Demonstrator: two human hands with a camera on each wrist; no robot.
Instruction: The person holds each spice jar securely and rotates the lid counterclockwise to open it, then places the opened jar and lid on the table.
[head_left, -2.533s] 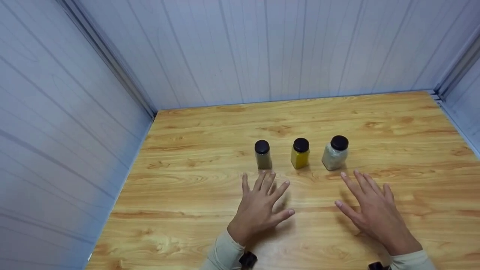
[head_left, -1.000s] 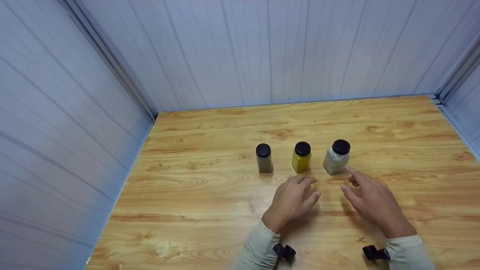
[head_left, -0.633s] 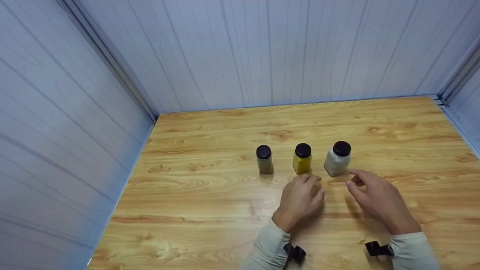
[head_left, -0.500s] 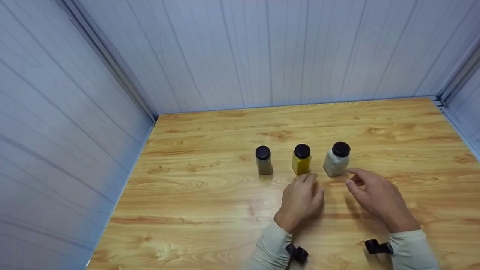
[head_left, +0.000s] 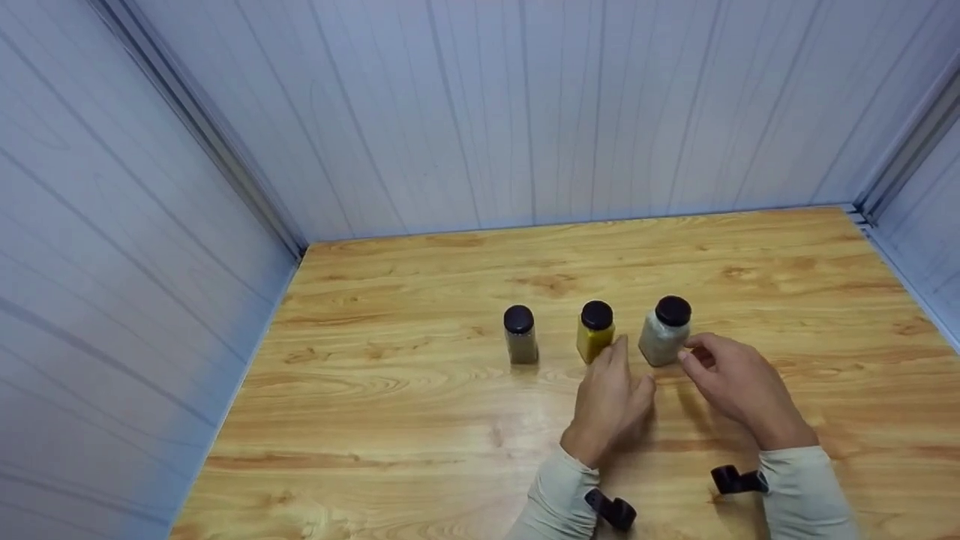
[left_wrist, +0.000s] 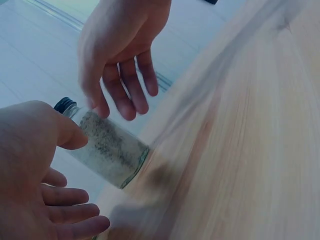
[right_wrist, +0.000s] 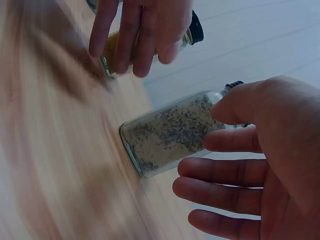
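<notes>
Three glass jars with black caps stand upright in a row: a slim grey-brown one (head_left: 522, 346), a yellow one (head_left: 592, 343) and a wider whitish one (head_left: 663, 343). Dark flecks show inside the whitish jar (right_wrist: 167, 135) in the right wrist view. My right hand (head_left: 739, 381) is at that jar's right side, thumb and index fingertips right by the glass, the other fingers spread. My left hand (head_left: 606, 397) reaches between the yellow and whitish jars, fingers extended and thumb apart, overlapping the yellow jar's lower corner. Neither hand grips a jar.
The jars stand on a wood-grain table (head_left: 360, 420). Pale panelled walls (head_left: 480, 112) rise behind it and on both sides. Black wrist mounts (head_left: 611, 510) are strapped over the light sleeves (head_left: 802, 487).
From spread in front of the jars, both hands have come closer to them, the left moving right and forward toward the yellow jar. The right fingertips have neared the whitish jar. The jars stay put.
</notes>
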